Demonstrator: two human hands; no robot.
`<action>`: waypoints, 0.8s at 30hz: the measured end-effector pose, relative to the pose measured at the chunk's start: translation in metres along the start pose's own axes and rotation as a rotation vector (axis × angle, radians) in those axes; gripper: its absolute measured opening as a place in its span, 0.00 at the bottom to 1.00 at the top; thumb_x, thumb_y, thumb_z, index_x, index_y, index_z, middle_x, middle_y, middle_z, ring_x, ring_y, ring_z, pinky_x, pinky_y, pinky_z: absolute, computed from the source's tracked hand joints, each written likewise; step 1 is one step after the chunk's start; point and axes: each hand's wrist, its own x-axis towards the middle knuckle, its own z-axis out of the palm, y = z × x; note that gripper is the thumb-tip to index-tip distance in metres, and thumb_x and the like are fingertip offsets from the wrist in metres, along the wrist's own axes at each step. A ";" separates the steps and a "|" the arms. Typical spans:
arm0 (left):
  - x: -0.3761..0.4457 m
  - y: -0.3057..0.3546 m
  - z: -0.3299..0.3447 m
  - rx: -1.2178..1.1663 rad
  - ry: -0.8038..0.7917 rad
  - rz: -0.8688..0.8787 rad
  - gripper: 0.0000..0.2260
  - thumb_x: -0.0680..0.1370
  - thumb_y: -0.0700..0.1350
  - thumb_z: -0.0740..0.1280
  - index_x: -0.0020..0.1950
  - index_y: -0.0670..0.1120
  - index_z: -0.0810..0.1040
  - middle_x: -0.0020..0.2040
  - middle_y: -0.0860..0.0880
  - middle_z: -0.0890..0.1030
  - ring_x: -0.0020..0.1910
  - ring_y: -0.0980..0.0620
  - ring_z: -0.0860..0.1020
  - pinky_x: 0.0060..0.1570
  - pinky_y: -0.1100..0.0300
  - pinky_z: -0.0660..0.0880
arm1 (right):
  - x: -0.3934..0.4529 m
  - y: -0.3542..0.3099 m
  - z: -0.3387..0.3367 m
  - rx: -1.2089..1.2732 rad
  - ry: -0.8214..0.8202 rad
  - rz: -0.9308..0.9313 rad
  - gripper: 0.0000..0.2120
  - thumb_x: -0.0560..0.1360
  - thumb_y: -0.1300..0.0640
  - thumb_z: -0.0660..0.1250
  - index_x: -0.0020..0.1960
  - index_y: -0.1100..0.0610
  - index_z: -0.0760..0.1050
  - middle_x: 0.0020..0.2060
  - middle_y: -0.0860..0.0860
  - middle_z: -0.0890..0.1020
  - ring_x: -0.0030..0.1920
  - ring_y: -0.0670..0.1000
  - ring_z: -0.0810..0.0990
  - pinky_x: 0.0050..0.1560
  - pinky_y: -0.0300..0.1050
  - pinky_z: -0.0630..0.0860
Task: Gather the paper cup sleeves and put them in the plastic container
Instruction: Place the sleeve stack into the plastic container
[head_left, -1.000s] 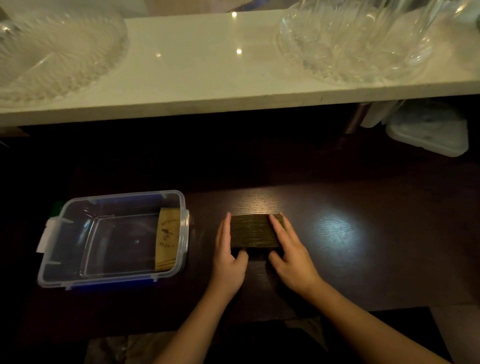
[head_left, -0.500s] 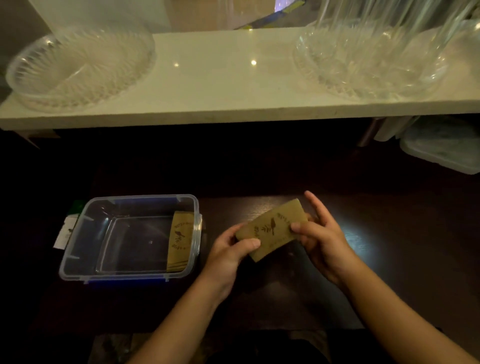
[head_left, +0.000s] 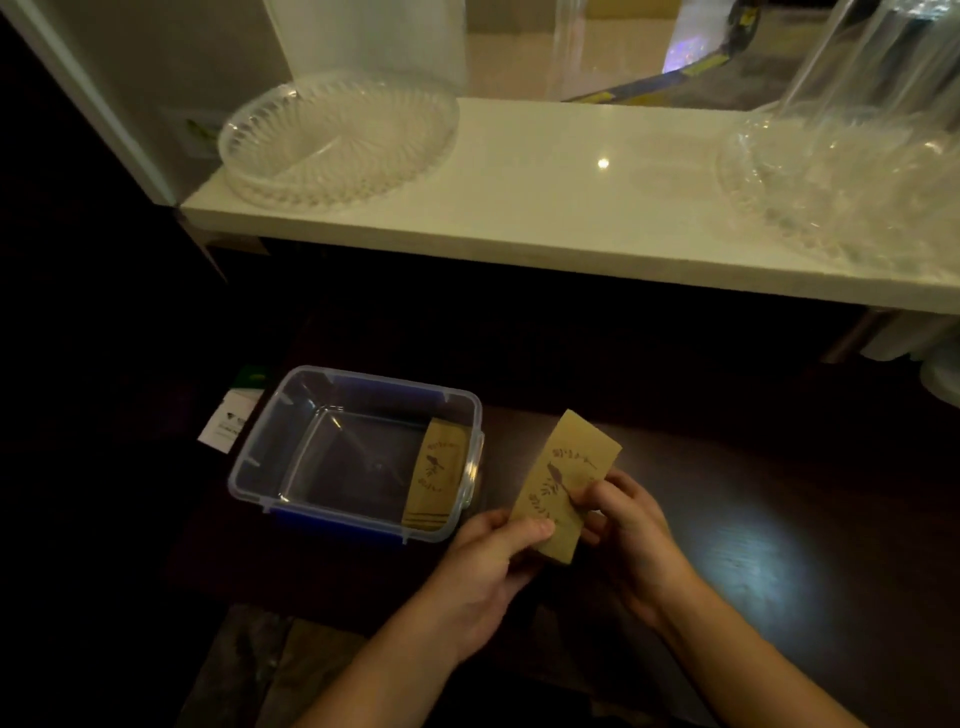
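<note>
I hold a stack of brown paper cup sleeves (head_left: 563, 478) with a bird print, tilted upright just right of the container. My left hand (head_left: 488, 561) pinches its lower left corner. My right hand (head_left: 631, 525) grips its right edge. The clear plastic container (head_left: 291, 441) with blue clips sits on the dark table to the left. A few sleeves (head_left: 434, 475) stand against the container's right inner wall. The rest of its floor is bare.
A white shelf (head_left: 545, 208) runs above the table with a clear ribbed plate (head_left: 337, 140) at left and a clear glass dish (head_left: 841, 187) at right. A white card (head_left: 228, 423) lies left of the container. A white lid (head_left: 943, 374) sits at far right.
The sleeve stack lay on the table between both hands. I lifted it, turned its printed face up, and brought it upright toward the container. The view shifted left.
</note>
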 end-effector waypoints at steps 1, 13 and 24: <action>-0.005 0.009 -0.005 0.032 -0.020 -0.003 0.30 0.63 0.42 0.76 0.63 0.39 0.75 0.55 0.40 0.84 0.55 0.44 0.82 0.54 0.51 0.77 | 0.001 -0.002 0.004 -0.014 -0.028 0.001 0.27 0.61 0.61 0.71 0.60 0.59 0.74 0.51 0.59 0.85 0.51 0.59 0.84 0.42 0.49 0.81; -0.022 0.094 -0.056 0.366 0.006 0.190 0.21 0.62 0.50 0.75 0.54 0.46 0.82 0.45 0.45 0.86 0.45 0.46 0.84 0.45 0.49 0.79 | 0.006 -0.015 0.090 -0.134 -0.390 -0.063 0.29 0.64 0.59 0.72 0.64 0.54 0.73 0.54 0.54 0.85 0.53 0.56 0.84 0.46 0.45 0.81; 0.018 0.146 -0.154 0.477 0.324 0.159 0.15 0.72 0.42 0.72 0.58 0.42 0.79 0.48 0.42 0.85 0.45 0.45 0.83 0.38 0.55 0.77 | 0.034 0.006 0.092 -0.551 0.100 -0.103 0.24 0.72 0.50 0.71 0.65 0.56 0.71 0.47 0.49 0.81 0.45 0.49 0.82 0.39 0.42 0.78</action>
